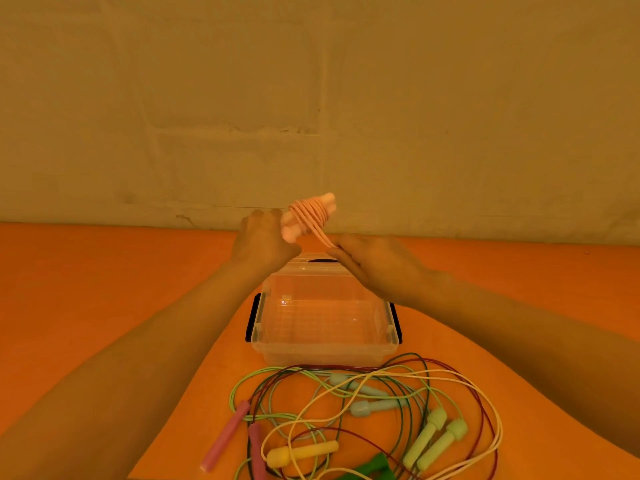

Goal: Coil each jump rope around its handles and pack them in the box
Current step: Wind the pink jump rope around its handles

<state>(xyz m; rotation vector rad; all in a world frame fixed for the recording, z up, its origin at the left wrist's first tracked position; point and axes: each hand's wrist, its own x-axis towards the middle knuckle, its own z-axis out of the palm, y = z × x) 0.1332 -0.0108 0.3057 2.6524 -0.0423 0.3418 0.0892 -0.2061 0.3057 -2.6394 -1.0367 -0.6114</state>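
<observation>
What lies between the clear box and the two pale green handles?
In the head view, loops of loose rope cross the orange table between the clear box and the pale green handles.

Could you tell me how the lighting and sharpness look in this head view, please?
Head view: a strong orange cast tints everything; small glare spots sit on the clear box; the left hand and right hand look slightly soft; the wide lens bends the table edge.

two bare forearms, the left hand (263, 240) and right hand (377, 263) without sleeves, rings or watch.
</observation>
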